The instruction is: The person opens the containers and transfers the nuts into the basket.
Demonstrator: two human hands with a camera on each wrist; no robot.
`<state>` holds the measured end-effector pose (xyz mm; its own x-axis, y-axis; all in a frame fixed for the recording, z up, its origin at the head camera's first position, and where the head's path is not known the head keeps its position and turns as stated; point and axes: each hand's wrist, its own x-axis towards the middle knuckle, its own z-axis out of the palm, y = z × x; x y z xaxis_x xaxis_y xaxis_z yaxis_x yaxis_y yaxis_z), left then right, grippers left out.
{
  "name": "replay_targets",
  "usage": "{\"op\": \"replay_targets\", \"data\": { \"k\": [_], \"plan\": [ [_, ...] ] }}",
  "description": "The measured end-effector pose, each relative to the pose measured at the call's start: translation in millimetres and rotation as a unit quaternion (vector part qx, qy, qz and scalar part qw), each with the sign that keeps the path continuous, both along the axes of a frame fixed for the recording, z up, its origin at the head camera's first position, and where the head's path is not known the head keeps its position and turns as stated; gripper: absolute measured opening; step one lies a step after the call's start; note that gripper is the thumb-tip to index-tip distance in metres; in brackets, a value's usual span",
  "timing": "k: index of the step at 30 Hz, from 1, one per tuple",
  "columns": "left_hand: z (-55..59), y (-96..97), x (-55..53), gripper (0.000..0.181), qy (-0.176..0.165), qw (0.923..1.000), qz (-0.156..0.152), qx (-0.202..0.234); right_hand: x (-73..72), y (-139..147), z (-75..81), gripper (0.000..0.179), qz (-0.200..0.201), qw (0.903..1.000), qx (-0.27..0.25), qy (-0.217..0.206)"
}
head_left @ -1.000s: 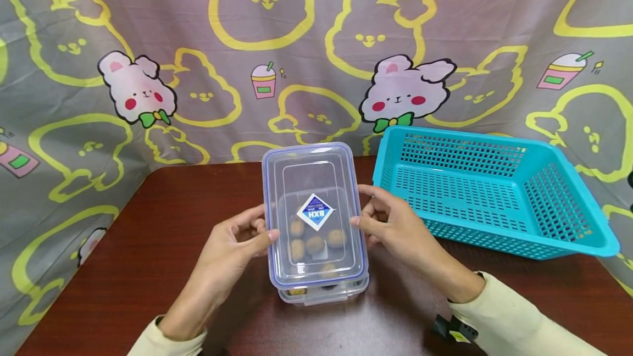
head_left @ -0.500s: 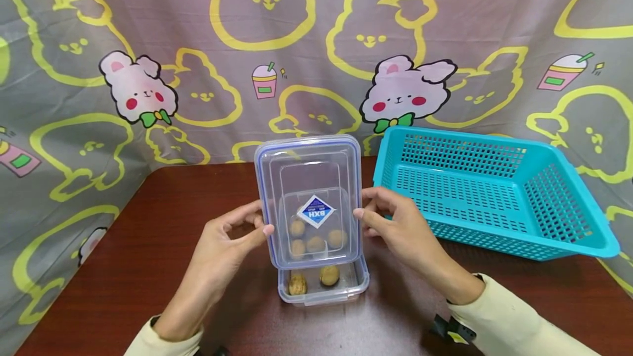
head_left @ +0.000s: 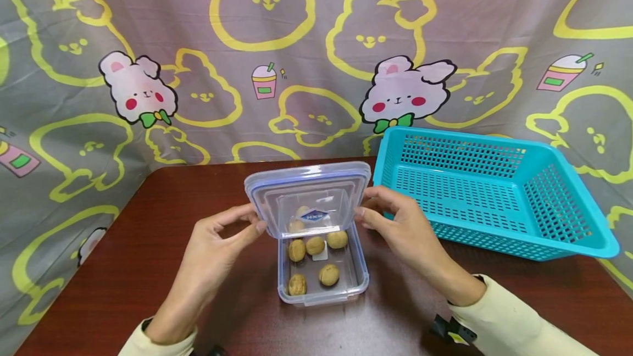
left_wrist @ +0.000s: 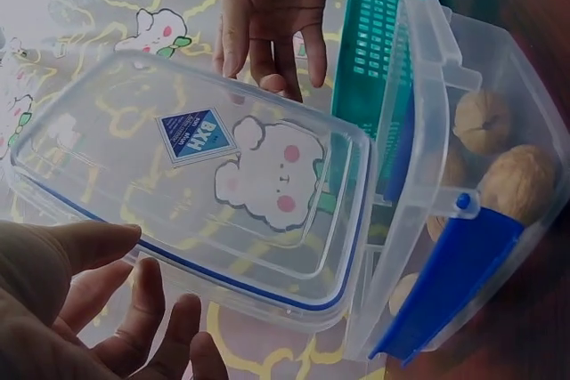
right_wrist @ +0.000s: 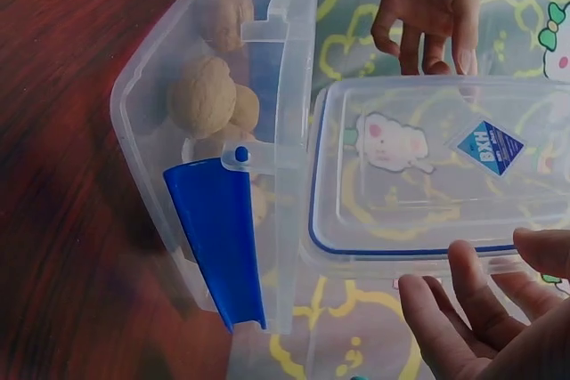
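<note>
A clear plastic lid [head_left: 306, 173] with a blue seal and a BXH sticker is held tilted over the far half of a clear container [head_left: 365, 279]. My left hand [head_left: 217, 243] pinches its left edge between thumb and fingers. On the opposite edge, my right hand [head_left: 398, 224] pinches it the same way. Several walnuts [head_left: 328, 275] lie inside the uncovered container; those at the back show through the lid. Both wrist views show blue side latches hanging down, one latch [left_wrist: 454, 282] near the left hand and another latch [right_wrist: 218, 238] near the right.
A turquoise perforated basket [head_left: 534, 246] stands on the right of the dark reddish-brown table [head_left: 148, 246], close behind my right hand. A cartoon-print cloth [head_left: 306, 26] hangs along the back and left. A small black object [head_left: 452, 328] shows beside the right sleeve.
The lid has lifted off the container's front, and its near edge has moved away from me and up, so it tilts steeply. The walnuts in front are now uncovered. The basket has not moved.
</note>
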<state>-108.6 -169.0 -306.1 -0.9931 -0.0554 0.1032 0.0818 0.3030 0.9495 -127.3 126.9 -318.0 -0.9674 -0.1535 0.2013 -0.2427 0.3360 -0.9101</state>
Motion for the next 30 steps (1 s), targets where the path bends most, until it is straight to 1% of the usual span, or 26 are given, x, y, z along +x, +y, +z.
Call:
{"op": "replay_targets", "data": {
  "k": [4,8,11,14,16,20,22,26,30],
  "plan": [
    [-1.9,-2.1,0.7,0.028,-0.004,1.0000,-0.002,-0.005,0.6,-0.1,-2.2,0.018,-0.005,0.9996,0.021,0.021],
    [-4.7,-3.7,0.6,0.029,-0.008,0.9999,-0.007,-0.006,1.1,-0.4,-3.8,0.023,-0.003,0.9997,0.018,0.018],
    [-7.6,-3.7,0.1,0.030,-0.007,0.9998,-0.016,0.003,1.0,-0.4,-4.5,0.024,-0.004,0.9996,0.021,0.016],
    [-10.9,-2.9,-0.7,0.031,-0.010,0.9993,-0.027,0.025,1.0,0.0,-5.4,0.023,-0.003,0.9996,0.026,0.013],
    [-13.1,-2.7,-1.1,0.034,-0.018,0.9978,-0.037,0.051,0.8,-0.1,-6.2,0.022,-0.002,0.9995,0.029,0.012],
    [-16.9,-4.7,-1.9,0.040,-0.048,0.9916,-0.053,0.107,-0.2,-1.1,-8.4,0.021,0.005,0.9996,0.025,0.011],
    [-17.7,-6.1,-2.2,0.043,-0.069,0.9883,-0.054,0.124,-0.6,-1.9,-9.5,0.024,0.014,0.9998,0.011,0.002],
    [-18.1,-10.6,-3.8,0.041,-0.098,0.9870,-0.046,0.118,-2.3,-5.0,-11.8,0.027,0.040,0.9983,-0.027,-0.033],
    [-19.0,-15.3,-3.7,0.038,-0.103,0.9879,-0.045,0.107,-3.1,-10.6,-13.2,0.029,0.055,0.9950,-0.054,-0.063]
  ]
}}
